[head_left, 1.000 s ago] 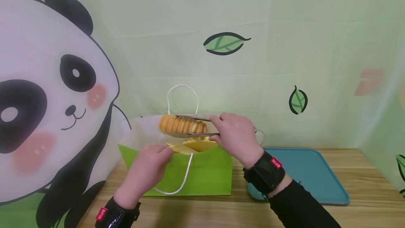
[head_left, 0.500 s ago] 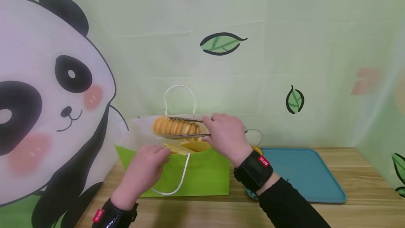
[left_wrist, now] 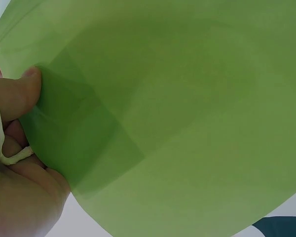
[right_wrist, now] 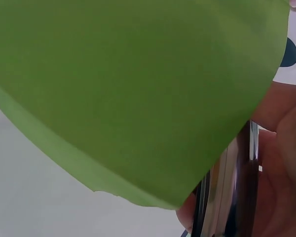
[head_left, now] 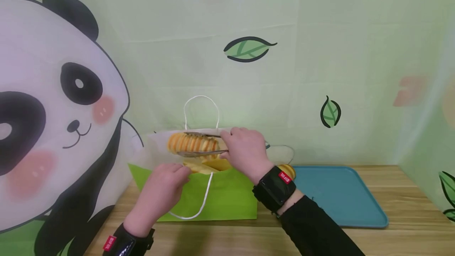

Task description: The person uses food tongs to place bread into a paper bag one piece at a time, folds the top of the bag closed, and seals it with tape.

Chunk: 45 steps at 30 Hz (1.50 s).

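My left hand [head_left: 165,187] pinches the near rim of an upright green paper bag [head_left: 231,198] with white cord handles. In the left wrist view the thumb [left_wrist: 19,96] lies against the green paper, and the white cord [left_wrist: 17,157] crosses the fingers. My right hand [head_left: 247,153] grips metal tongs [head_left: 204,154], whose arms hold a ridged, golden spiral bread roll [head_left: 190,143] sideways over the bag's opening. Yellow bread pieces [head_left: 215,164] show at the bag's mouth. In the right wrist view the bag's paper covers part of the tongs [right_wrist: 241,182].
Right of the bag a blue tray [head_left: 345,196] lies on the wooden table [head_left: 416,196]. A round yellow-brown striped item [head_left: 288,170] at its left edge is partly hidden by my right wrist. Behind hangs a pale green cloth [head_left: 170,62] printed with a panda.
My right hand has shifted slightly left with the tongs and bread roll, uncovering the striped item at the tray. The view has shifted a little; my left hand stays at the bag's rim.
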Each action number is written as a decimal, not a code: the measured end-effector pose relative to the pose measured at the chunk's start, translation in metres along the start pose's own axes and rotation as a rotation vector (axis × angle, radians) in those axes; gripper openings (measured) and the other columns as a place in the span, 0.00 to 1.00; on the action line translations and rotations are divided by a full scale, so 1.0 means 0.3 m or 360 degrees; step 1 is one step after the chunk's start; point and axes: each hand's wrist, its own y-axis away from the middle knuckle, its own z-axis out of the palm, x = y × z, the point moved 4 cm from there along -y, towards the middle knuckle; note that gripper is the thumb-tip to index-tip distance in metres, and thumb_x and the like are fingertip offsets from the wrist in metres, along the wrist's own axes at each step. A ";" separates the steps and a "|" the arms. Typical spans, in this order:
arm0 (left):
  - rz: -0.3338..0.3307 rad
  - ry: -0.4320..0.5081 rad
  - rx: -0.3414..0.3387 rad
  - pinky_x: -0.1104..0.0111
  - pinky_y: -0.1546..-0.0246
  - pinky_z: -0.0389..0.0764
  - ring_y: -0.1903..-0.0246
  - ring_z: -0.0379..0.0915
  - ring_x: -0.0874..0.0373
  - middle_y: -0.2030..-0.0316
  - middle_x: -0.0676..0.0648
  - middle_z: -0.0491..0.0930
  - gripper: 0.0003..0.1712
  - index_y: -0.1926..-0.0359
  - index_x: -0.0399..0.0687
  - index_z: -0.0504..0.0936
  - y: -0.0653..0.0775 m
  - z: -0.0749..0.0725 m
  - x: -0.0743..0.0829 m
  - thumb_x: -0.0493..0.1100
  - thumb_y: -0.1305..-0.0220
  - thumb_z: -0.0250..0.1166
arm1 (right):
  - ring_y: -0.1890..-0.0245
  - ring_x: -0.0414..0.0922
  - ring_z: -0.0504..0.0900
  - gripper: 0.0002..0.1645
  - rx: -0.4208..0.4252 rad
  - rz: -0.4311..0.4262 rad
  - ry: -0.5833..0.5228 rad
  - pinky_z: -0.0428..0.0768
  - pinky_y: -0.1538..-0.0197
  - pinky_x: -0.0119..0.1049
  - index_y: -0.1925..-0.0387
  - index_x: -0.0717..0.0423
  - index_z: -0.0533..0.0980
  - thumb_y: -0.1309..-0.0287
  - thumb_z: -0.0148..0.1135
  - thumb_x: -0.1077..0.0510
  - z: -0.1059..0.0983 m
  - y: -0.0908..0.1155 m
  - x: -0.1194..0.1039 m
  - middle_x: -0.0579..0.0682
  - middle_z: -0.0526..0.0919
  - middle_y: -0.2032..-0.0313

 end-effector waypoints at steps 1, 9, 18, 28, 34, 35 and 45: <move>0.0004 0.0000 0.0007 0.64 0.73 0.71 0.79 0.70 0.59 0.80 0.53 0.75 0.12 0.74 0.46 0.77 0.000 -0.001 0.001 0.27 0.58 0.66 | 0.72 0.43 0.76 0.34 -0.0002 0.0001 -0.0006 0.70 0.78 0.34 0.47 0.49 0.74 0.54 0.64 0.36 -0.001 -0.002 -0.001 0.46 0.78 0.68; 0.0003 0.0006 0.0017 0.64 0.74 0.71 0.78 0.71 0.59 0.78 0.53 0.76 0.12 0.73 0.46 0.78 0.001 -0.003 0.002 0.27 0.58 0.66 | 0.72 0.43 0.75 0.35 -0.0003 -0.0002 0.0009 0.70 0.78 0.33 0.48 0.49 0.74 0.54 0.64 0.35 -0.001 -0.012 -0.005 0.46 0.76 0.70; -0.0001 -0.0001 0.0006 0.65 0.74 0.71 0.78 0.71 0.59 0.79 0.53 0.76 0.12 0.72 0.46 0.79 0.000 -0.001 0.003 0.27 0.58 0.66 | 0.72 0.43 0.74 0.39 0.0069 -0.0010 -0.0041 0.69 0.78 0.34 0.46 0.49 0.73 0.56 0.64 0.33 0.004 -0.017 0.002 0.46 0.75 0.69; -0.0004 -0.0001 0.0008 0.66 0.75 0.71 0.78 0.71 0.58 0.79 0.53 0.76 0.12 0.73 0.45 0.79 0.001 0.000 -0.001 0.27 0.58 0.66 | 0.72 0.43 0.74 0.36 0.0112 -0.0008 -0.0104 0.69 0.78 0.34 0.48 0.49 0.74 0.56 0.65 0.34 -0.020 -0.007 0.013 0.46 0.74 0.70; -0.0029 -0.0008 -0.0019 0.67 0.76 0.70 0.79 0.71 0.58 0.79 0.53 0.76 0.12 0.73 0.45 0.79 0.005 0.001 -0.004 0.27 0.59 0.67 | 0.75 0.43 0.71 0.34 0.0084 -0.0019 -0.0098 0.67 0.79 0.33 0.50 0.50 0.74 0.56 0.66 0.36 -0.012 0.011 0.025 0.46 0.72 0.73; -0.0032 -0.0008 -0.0021 0.67 0.76 0.70 0.79 0.71 0.58 0.79 0.53 0.76 0.12 0.73 0.45 0.79 0.005 0.001 -0.004 0.27 0.59 0.67 | 0.75 0.43 0.71 0.35 0.0085 -0.0021 -0.0100 0.67 0.79 0.33 0.50 0.51 0.74 0.56 0.66 0.36 -0.010 0.014 0.027 0.46 0.72 0.73; -0.0020 0.0005 -0.0009 0.67 0.75 0.71 0.78 0.71 0.58 0.78 0.53 0.77 0.13 0.72 0.45 0.79 0.006 0.000 -0.004 0.26 0.60 0.67 | 0.76 0.41 0.70 0.34 0.0077 -0.0011 -0.0133 0.65 0.81 0.32 0.50 0.51 0.74 0.57 0.67 0.37 -0.003 0.040 0.050 0.45 0.72 0.74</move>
